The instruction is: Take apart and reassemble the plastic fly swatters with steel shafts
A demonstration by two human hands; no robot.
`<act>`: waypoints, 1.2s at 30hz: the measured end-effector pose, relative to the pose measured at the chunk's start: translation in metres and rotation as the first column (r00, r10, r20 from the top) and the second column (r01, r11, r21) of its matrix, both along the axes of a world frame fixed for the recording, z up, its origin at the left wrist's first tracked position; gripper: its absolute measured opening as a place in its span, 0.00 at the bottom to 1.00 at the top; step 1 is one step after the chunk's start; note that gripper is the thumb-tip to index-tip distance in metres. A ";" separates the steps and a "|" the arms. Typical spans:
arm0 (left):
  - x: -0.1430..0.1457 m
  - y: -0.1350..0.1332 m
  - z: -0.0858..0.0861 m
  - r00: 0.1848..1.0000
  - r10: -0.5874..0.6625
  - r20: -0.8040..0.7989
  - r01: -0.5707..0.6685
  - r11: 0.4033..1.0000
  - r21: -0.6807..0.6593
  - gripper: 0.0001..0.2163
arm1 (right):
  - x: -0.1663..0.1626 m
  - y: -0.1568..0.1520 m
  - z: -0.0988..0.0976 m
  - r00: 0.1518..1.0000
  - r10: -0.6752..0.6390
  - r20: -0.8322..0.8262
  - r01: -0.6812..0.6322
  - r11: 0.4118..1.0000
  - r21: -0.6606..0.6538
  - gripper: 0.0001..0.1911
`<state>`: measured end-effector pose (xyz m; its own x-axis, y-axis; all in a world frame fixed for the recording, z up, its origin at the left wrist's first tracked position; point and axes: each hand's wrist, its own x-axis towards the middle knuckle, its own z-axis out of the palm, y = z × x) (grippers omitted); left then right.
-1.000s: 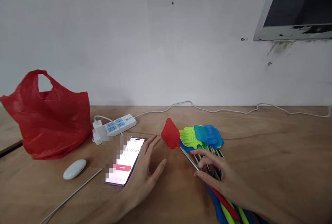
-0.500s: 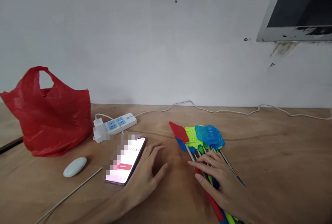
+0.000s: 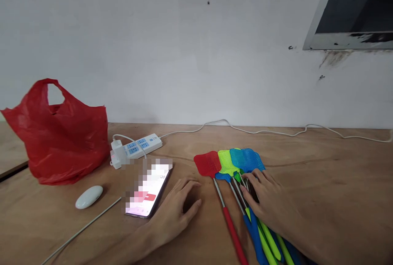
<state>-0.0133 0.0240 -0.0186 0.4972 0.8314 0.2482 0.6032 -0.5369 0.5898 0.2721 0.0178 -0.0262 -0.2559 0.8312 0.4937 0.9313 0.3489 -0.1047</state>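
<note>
Several fly swatters lie in a fanned pile on the wooden table (image 3: 322,175), with green and blue mesh heads (image 3: 242,159) overlapping. A red fly swatter (image 3: 207,163) lies flat at the pile's left, its red handle running toward me. My right hand (image 3: 268,201) rests on the metal shafts of the pile, fingers stretched out over them. Resting on the table beside a lit phone (image 3: 147,193), my left hand (image 3: 176,209) has its fingers loosely curled and apart and holds nothing.
A red plastic bag (image 3: 58,134) stands at the left. A white power strip (image 3: 136,146) with a cable along the wall lies behind the phone. A white oval object (image 3: 89,196) and a thin metal rod (image 3: 82,230) lie at the front left.
The red swatter, tilted up on edge before, now lies flat apart from the pile. My right hand has moved from its shaft onto the other swatters' shafts.
</note>
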 end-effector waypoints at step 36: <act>0.007 0.004 -0.002 0.972 -0.060 -0.227 0.069 0.997 0.030 0.27 | 0.017 0.004 0.006 0.834 -0.306 0.458 0.390 0.916 -0.098 0.18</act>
